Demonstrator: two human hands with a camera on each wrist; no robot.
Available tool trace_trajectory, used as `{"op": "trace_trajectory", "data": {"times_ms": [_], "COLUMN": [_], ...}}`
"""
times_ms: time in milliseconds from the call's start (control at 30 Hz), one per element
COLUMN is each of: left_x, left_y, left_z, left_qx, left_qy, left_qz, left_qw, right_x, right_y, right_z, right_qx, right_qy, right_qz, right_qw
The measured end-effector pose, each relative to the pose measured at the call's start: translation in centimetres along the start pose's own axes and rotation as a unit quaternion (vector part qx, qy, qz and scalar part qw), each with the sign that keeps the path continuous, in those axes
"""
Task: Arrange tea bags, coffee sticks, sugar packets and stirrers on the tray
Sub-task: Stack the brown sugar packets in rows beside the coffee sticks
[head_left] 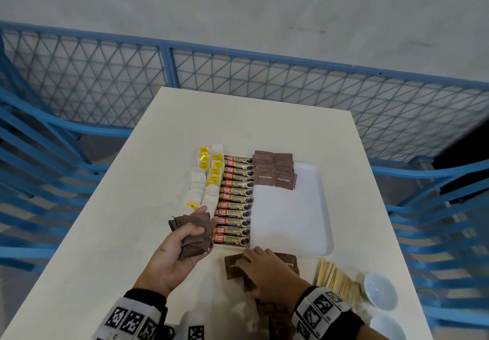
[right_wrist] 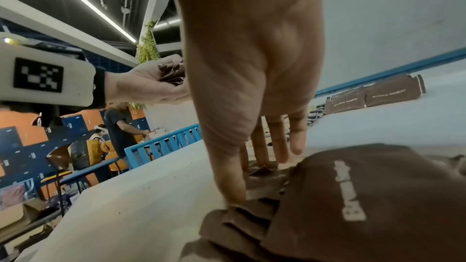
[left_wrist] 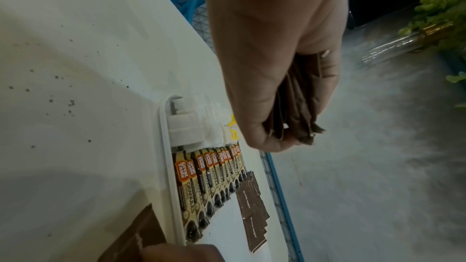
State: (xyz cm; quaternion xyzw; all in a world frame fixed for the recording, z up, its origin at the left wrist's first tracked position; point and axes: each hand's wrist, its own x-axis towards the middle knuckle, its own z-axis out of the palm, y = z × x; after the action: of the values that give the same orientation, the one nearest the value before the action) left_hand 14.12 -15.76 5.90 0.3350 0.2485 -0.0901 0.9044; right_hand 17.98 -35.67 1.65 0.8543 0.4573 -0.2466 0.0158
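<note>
A white tray (head_left: 324, 207) sits on a white table (head_left: 105, 234). From left to right it holds two columns of tea bags (head_left: 205, 181), a column of coffee sticks (head_left: 235, 199), then two short rows of brown sugar packets (head_left: 274, 171). The left hand (head_left: 174, 252) grips a stack of sugar packets (head_left: 197, 236) beside the tray. The right hand (head_left: 267, 271), fingers extended, presses loose sugar packets (head_left: 232, 267) on the table. Wooden stirrers (head_left: 334, 280) and two white bowls (head_left: 381, 290) lie further right.

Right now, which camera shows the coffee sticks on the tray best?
The head view: the coffee sticks form one full column. The left wrist view shows them slanted and crowded; the right wrist view barely shows them, behind the right hand.
</note>
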Motion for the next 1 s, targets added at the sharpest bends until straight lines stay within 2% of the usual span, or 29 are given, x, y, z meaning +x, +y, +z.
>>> {"op": "trace_trajectory", "data": {"times_ms": [333,567,667,767,900,1000], "left_x": [-0.4,-0.2,-0.1,-0.1,0.2,0.5], "left_y": [0.3,0.2,0.1,0.0,-0.1,-0.1], "left_z": [0.8,0.0,0.2,0.4,0.1,0.0], "left_qx": [0.130,0.148,0.158,0.160,0.154,0.154], "left_qy": [-0.016,0.013,0.012,0.017,0.022,0.024], "left_qz": [0.008,0.013,0.021,0.019,0.018,0.018], "left_qw": [0.991,0.989,0.987,0.987,0.988,0.988], "right_x": [1.0,2.3,2.8,3.3,3.4,3.2], "right_y": [0.4,0.3,-0.2,-0.5,-0.8,-1.1], "right_z": [0.0,-1.1,-1.1,-1.0,-0.6,-0.6], "right_qx": [0.023,0.147,0.144,0.140,0.077,0.103], "right_qy": [0.012,-0.037,-0.048,-0.030,-0.015,-0.026], "right_qz": [0.001,0.014,0.027,0.037,0.024,0.034], "right_qw": [1.000,0.988,0.988,0.989,0.997,0.994]}}
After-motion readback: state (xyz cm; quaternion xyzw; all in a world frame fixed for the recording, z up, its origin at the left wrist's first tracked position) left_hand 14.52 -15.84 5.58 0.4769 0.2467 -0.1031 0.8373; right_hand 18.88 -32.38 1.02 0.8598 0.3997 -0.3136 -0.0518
